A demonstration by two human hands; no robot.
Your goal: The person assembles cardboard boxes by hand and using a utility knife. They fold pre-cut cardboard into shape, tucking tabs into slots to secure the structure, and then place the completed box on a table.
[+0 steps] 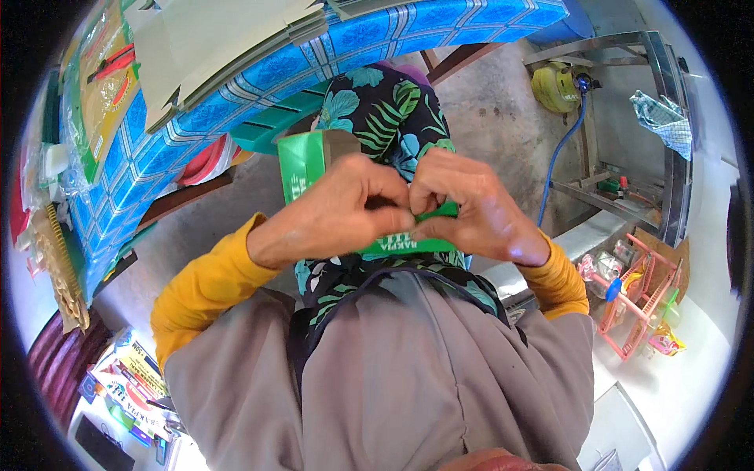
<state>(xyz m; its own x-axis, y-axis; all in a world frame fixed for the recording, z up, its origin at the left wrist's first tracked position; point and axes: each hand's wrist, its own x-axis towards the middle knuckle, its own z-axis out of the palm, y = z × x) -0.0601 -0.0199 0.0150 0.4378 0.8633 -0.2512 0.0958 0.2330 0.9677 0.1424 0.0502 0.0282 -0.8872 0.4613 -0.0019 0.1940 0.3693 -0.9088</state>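
Observation:
A green cardboard box (301, 162) with white lettering is held over my lap, its panels partly folded up. My left hand (334, 210) crosses the middle of the box, its fingers curled and pinching the card near the centre. Close beside it, my right hand (471, 202) pinches a small green flap between thumb and fingers. The fingertips of both hands almost meet. Much of the box is hidden under my hands, so I cannot make out exactly how the flaps sit.
Flat grey-white card sheets (228, 43) lie stacked on a table with a blue patterned cloth (263, 86). A red-and-black cutting tool (115, 63) rests on plastic-wrapped packs at the left. To the right are a metal frame (674, 157), a yellow-green gas cylinder (552, 86) and a pink rack (635, 302).

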